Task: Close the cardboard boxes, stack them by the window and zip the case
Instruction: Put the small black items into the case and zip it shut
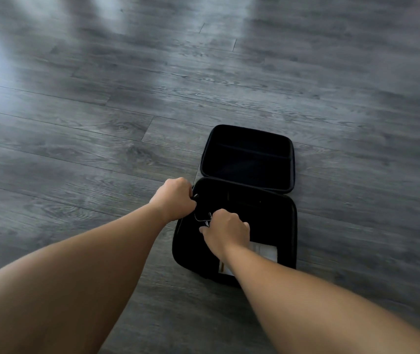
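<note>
Lying fully open on the grey wood-grain plank floor (101, 123), the black semi-rigid zip case (284, 226) has its lid half (247, 157) folded flat away from the person and its base half nearest. The left hand (175, 198) curls over the base's far-left rim while the right hand (225, 229) pinches thin dark cords (201, 217) inside, beside a white paper insert (263, 251). Judged stiff-shelled yet light, the case is best taken at the lid's rim; loose cords could foul the zipper, and no cardboard boxes are visible.
</note>
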A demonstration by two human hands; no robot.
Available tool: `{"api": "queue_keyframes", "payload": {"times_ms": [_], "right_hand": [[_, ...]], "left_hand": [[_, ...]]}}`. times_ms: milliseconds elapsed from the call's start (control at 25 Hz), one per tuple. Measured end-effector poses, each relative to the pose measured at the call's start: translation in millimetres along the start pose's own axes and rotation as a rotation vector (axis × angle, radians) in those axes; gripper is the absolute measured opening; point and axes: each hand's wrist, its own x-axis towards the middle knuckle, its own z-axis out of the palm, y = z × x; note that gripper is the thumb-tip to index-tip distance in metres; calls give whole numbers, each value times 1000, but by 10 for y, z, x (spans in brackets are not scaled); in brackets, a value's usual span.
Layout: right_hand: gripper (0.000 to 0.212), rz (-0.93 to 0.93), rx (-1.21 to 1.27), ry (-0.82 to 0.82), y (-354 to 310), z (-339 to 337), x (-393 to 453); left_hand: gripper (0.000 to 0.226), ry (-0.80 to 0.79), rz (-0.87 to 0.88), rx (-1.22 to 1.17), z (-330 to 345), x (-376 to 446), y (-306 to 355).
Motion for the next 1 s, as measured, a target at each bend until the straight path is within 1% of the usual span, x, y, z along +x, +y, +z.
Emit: {"api": "queue_keyframes", "payload": {"times_ms": [120,200,320,440,520,600,680,760,840,920,1000], "right_hand": [[33,-75,13,-38,61,9,38],[33,-105,30,-24,144,-10,67],[26,-96,-30,43,299,-76,139],[21,-51,-46,47,444,-182,236],[18,-25,-23,29,496,-250,296],[16,-37,0,29,501,-305,362],[16,-100,1,45,463,-350,457],[18,-183,-16,77,384,-389,589],[22,-279,-43,110,270,-408,752],[23,-376,-66,126,130,-421,905],[24,-438,-57,52,-56,-402,1081]], "left_hand": [[12,0,39,12,52,61,68],[10,7,49,17,71,96,130],[18,16,58,75,119,128,214],[22,-1,95,98,173,162,292],[17,12,98,65,168,201,300],[10,73,90,15,136,248,256],[6,156,60,-20,104,293,159],[9,195,-17,-20,72,329,8],[16,157,-94,36,52,355,-169],[23,93,-121,99,64,371,-293],[31,65,-132,108,101,393,-376]]}}
